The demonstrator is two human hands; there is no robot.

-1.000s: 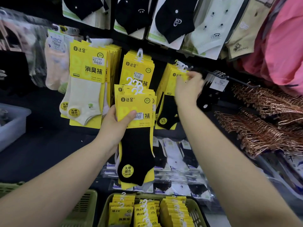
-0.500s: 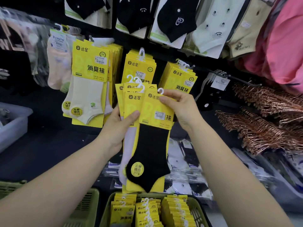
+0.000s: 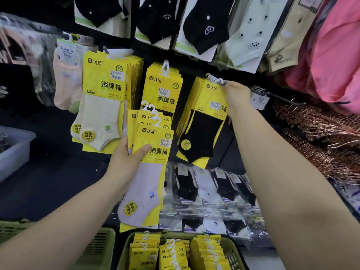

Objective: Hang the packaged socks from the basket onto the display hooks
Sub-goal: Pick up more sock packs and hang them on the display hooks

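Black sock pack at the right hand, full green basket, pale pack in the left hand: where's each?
Black sock pack (image 3: 202, 137), head view, the sock.
Full green basket (image 3: 231, 256), head view, right wall.
Pale pack (image 3: 140, 193), head view, the sock.

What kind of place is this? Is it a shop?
Most likely a shop's sock aisle. Yellow sock packs hang in rows on wall hooks, a green basket below holds more, and the right hand holds a black sock pack up to one. The left hand grips spare packs.

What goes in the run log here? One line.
left hand: holds pack stack | right hand: pinches black-sock pack at hook | basket: holds packs
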